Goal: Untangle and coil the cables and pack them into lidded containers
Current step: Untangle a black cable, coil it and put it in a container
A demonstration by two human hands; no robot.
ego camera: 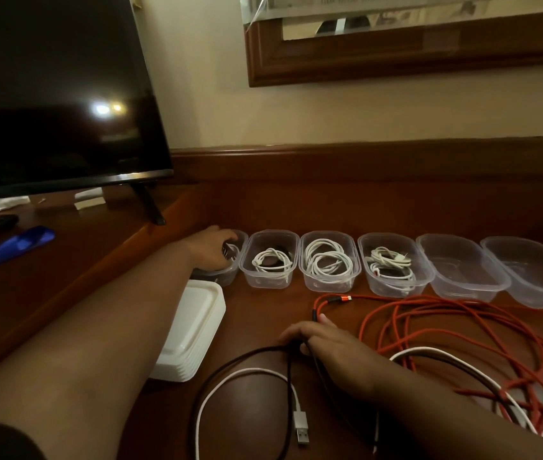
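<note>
Six clear containers (396,265) stand in a row along the back of the wooden desk (257,303). Counting from the left: the first has the left hand (212,249) in it, fingers curled down over a pale coil; whether they grip the coil or only press it, cannot tell. Second, third and fourth each hold a coiled white cable (326,258). Fifth and sixth look empty. No lids on any; a stack of white lids (194,330) lies just in front of the first container.

Loose cables lie in front of the row: an orange cable (446,323) in a wide tangle at right, a black cable (230,366) and a white USB cable (250,376) looping across the near desk.

Right hand (326,346) rests palm-down where the black and orange cables cross, fingers closed loosely over the black cable.

Step in hand, as judged: seating a coil in container one. About half the packing appears done. Next move calls for separating the black cable from the orange tangle, then coiling it small enough to fit.
</note>
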